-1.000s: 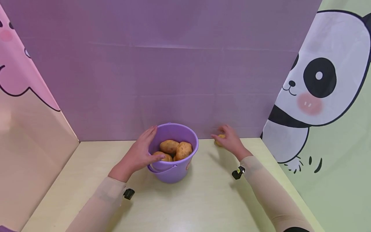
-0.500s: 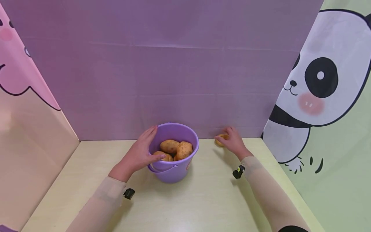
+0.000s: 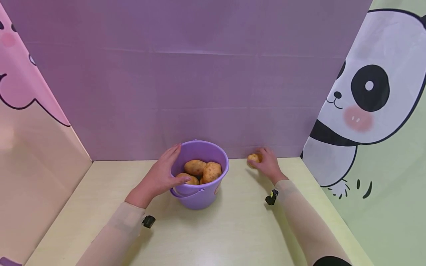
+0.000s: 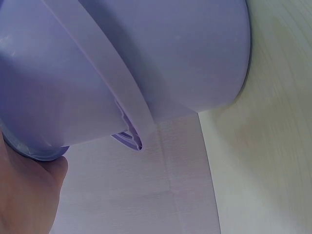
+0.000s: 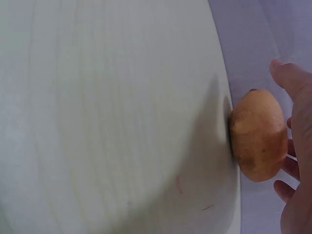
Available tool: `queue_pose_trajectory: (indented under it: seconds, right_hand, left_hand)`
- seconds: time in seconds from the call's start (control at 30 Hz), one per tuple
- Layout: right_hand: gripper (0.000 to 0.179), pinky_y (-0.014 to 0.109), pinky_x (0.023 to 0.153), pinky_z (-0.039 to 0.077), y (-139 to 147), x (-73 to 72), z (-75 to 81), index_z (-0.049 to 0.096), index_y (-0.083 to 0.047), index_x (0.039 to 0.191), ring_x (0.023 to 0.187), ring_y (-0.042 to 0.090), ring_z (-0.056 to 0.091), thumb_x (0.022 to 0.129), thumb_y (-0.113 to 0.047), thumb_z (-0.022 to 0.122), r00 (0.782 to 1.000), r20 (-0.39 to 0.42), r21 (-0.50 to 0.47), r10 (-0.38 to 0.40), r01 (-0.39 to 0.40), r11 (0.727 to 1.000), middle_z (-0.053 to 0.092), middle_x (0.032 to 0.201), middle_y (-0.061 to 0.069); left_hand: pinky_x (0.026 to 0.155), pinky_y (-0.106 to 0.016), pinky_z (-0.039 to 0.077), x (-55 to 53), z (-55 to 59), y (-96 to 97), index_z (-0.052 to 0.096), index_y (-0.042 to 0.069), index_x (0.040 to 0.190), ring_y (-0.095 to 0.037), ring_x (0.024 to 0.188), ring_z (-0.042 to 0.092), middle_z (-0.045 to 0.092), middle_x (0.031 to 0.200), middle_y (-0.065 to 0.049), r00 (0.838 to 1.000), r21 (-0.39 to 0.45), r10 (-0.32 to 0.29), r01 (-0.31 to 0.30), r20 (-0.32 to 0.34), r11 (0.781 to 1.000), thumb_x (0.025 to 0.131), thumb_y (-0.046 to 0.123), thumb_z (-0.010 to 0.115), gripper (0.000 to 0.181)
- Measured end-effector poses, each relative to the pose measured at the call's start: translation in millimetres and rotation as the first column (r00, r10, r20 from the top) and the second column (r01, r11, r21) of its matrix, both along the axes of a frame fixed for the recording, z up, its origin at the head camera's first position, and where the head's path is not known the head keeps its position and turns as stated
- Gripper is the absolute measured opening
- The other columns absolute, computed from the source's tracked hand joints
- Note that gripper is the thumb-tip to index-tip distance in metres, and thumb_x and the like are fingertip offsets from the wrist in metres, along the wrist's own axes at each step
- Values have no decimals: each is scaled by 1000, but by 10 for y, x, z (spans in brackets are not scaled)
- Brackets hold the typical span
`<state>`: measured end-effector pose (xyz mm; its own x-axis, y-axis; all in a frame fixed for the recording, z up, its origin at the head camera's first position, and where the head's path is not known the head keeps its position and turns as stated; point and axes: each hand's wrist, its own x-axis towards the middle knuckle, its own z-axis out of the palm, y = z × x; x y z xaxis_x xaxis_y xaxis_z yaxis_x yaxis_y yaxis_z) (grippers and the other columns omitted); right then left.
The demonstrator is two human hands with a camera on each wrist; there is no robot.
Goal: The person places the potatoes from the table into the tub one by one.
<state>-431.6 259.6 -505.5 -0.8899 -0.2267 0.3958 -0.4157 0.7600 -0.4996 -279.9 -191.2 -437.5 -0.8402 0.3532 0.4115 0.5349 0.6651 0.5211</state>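
A purple bucket (image 3: pixel 203 195) stands on the table with several brown potatoes (image 3: pixel 211 172) inside. My left hand (image 3: pixel 158 181) holds its near-left rim, the thumb over the rim and the fingers along the left side; in the left wrist view its fingers (image 4: pixel 56 170) reach under the rim. Close by the table's back edge is one more potato (image 5: pixel 258 136), to the right of the bucket. My right hand (image 3: pixel 269 164) is around that potato. In the right wrist view its fingers are spread behind the potato and one digit stands apart from it.
The light wooden table (image 3: pixel 199 240) meets a purple backdrop (image 3: pixel 203 81) behind the bucket. A side panel with a panda picture (image 3: pixel 362 111) is on the right, a pink one (image 3: pixel 26 74) on the left. The bucket's handle (image 4: pixel 102 58) hangs down in front.
My right hand has shifted slightly to the right and its fingers have settled around the potato, which now shows more from above. The left hand and the bucket have hardly moved.
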Motion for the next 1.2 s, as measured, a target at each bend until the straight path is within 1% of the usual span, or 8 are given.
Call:
queue_pose_trajectory:
  seconds: [0.17,0.23,0.43,0.5,0.73,0.97,1.2]
  right_hand:
    - [59,63,113,39,-1,-27,-65,67,2,138,134,48,50,94,-31,88,1000,-6,-6,6,-6,1000,60,142,23]
    - [60,62,113,38,-5,-31,-80,66,2,139,135,47,49,94,-31,88,1000,-5,-3,5,-5,1000,59,143,23]
    - [58,63,113,37,-14,-27,-109,66,1,137,132,47,50,92,-27,90,1000,-25,11,0,0,1000,60,141,23]
    - [57,62,112,37,-14,-29,-115,67,0,136,132,47,48,92,-26,91,1000,-15,2,1,-1,1000,59,141,23]
    - [59,63,110,44,-11,-55,-144,65,0,138,134,46,48,92,-22,93,999,41,-33,-4,6,999,54,146,23]
    - [56,59,104,46,-7,-73,-165,65,-4,133,126,44,50,90,-25,94,996,85,-48,15,-11,999,53,139,23]
    - [55,56,102,45,-13,-42,-140,65,-7,132,126,42,47,90,-27,93,993,115,-53,33,-27,998,53,136,22]
  left_hand:
    - [130,-69,26,2,5,-4,27,-4,173,-42,168,20,25,181,-20,1000,-1,-1,1,1,1000,90,66,81,121]
    - [130,-69,26,3,4,-4,27,-4,173,-43,168,20,25,181,-21,1000,2,-2,2,4,1000,90,63,82,120]
    - [130,-68,26,2,0,-5,27,-4,173,-43,168,20,26,180,-21,1000,0,2,-2,5,1000,90,61,83,119]
    - [130,-68,25,1,0,-5,27,-5,172,-43,167,20,26,180,-22,1000,-1,1,-1,2,1000,90,61,83,119]
    - [130,-69,25,9,8,0,27,-5,172,-43,168,20,25,180,-22,1000,-1,3,-3,4,1000,90,61,83,119]
    - [130,-68,26,3,-2,-4,27,-4,172,-42,168,20,25,180,-22,1000,2,-1,1,5,1000,90,64,82,121]
    - [130,-68,25,-3,-3,-3,26,-5,172,-42,168,19,25,180,-22,1000,3,-2,2,3,1000,90,61,83,119]
